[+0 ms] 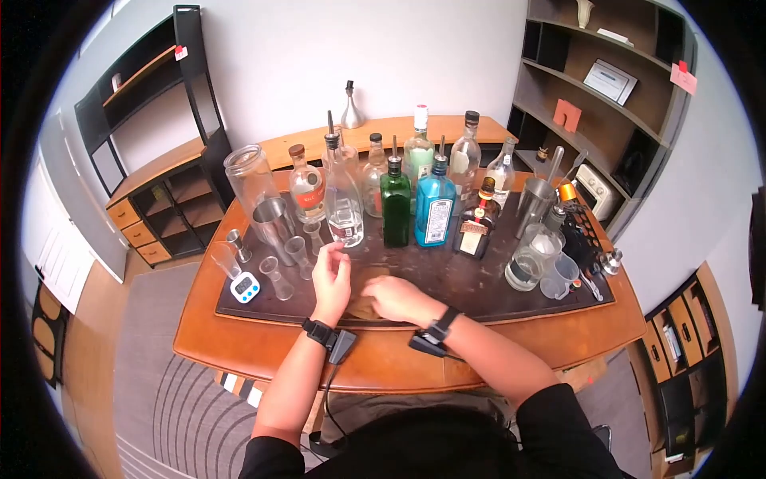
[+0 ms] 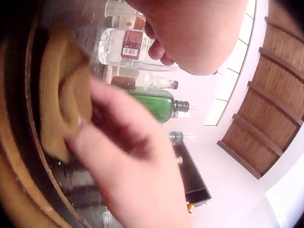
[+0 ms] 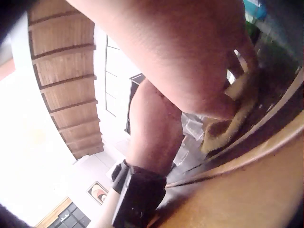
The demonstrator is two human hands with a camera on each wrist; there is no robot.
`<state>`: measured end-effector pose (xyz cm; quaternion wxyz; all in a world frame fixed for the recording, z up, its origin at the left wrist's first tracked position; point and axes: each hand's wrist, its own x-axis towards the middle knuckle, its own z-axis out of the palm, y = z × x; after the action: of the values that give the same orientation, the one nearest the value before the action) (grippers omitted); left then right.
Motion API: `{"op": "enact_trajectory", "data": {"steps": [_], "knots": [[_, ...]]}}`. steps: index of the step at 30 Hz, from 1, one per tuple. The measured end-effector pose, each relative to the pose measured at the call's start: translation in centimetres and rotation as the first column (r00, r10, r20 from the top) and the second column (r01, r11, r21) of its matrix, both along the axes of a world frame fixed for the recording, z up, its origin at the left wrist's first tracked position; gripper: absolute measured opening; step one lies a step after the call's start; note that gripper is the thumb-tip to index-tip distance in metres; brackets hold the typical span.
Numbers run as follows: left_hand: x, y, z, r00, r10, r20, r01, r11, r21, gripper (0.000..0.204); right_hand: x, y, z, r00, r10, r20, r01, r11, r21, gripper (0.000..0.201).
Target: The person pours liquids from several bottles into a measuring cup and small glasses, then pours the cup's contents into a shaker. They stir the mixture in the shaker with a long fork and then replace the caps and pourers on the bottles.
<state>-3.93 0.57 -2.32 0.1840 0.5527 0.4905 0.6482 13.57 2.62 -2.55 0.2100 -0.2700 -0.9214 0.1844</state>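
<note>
A brown cloth (image 2: 61, 95) lies bunched on the dark desk mat (image 1: 471, 291) near its front edge. My right hand (image 1: 399, 301) reaches down and pinches the cloth between thumb and fingers, as the left wrist view shows. Beside it, my left hand (image 1: 331, 279) is raised over the mat with its fingers loosely bent and nothing in them. Just beyond those fingertips stands a clear bottle (image 1: 345, 211) with a pourer. A green bottle (image 1: 396, 209) and a blue bottle (image 1: 435, 209) stand behind the right hand. In the right wrist view, part of the cloth (image 3: 223, 135) is hidden by the hand.
Left on the mat are a metal shaker tin (image 1: 274, 227), several small glasses (image 1: 276, 278), a jigger (image 1: 238, 245) and a timer (image 1: 245, 287). At the right stand a mixing glass (image 1: 523, 270), a plastic jug (image 1: 560, 276) and bar tools. More bottles line the back.
</note>
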Motion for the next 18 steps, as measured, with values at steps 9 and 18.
{"op": "enact_trajectory", "data": {"steps": [9, 18], "knots": [[0.4, -0.4, 0.6, 0.997, 0.01, -0.081, -0.009, 1.0, 0.013, 0.02, 16.9, -0.2, -0.2, 0.729, -0.615, 0.302, 0.561, 0.788, 0.252, 0.029], [0.4, -0.2, 0.4, 0.998, -0.018, -0.062, 0.018, 1.0, 0.002, 0.021, 9.9, 4.5, -1.3, 0.927, -0.374, 0.01, 0.365, 0.909, 0.2, 0.026]]}}
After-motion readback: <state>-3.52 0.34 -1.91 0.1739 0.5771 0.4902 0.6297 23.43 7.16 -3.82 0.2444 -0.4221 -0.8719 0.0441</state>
